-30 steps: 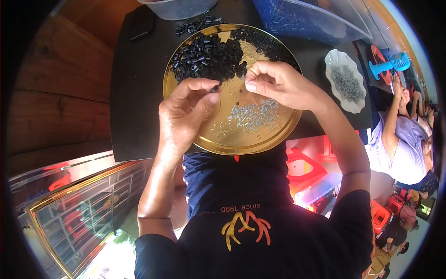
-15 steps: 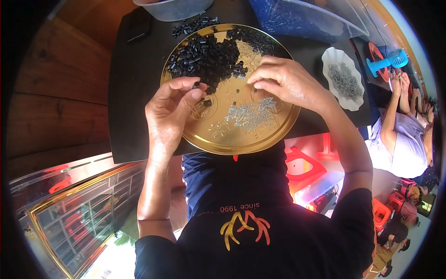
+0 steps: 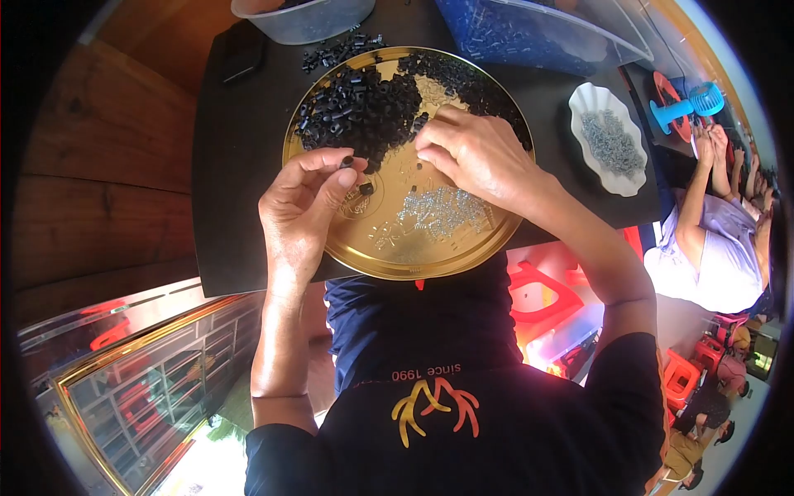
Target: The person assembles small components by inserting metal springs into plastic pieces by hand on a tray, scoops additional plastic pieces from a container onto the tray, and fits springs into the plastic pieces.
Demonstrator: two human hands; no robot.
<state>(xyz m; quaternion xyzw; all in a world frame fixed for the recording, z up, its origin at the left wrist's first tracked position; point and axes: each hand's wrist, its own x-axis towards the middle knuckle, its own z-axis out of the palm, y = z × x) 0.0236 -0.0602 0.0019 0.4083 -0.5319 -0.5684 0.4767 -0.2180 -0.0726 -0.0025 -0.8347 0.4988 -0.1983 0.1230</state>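
My left hand [image 3: 302,198] pinches a small black cylindrical part [image 3: 346,162] between thumb and forefinger, over the left side of a round golden tray [image 3: 405,269]. To its right, my right hand [image 3: 471,157] is over the tray with its fingers bent together; anything between the fingertips is too small to make out. A heap of black parts [image 3: 356,107] covers the tray's upper left, and smaller black pieces [image 3: 447,70] lie along its upper right. Small silvery metal pieces [image 3: 442,211] are spread below my right hand.
A white scalloped dish [image 3: 583,103] of grey pieces stands right of the tray. Behind are a clear tub [image 3: 318,21] and a large bluish bin [image 3: 538,33]. A dark phone-like object [image 3: 243,51] lies back left. Other people sit at far right, near a blue fan [image 3: 705,99].
My left hand has moved left with a black part at its fingertips. My right hand first shifted right, then came back left, its fingers now bent closer together.
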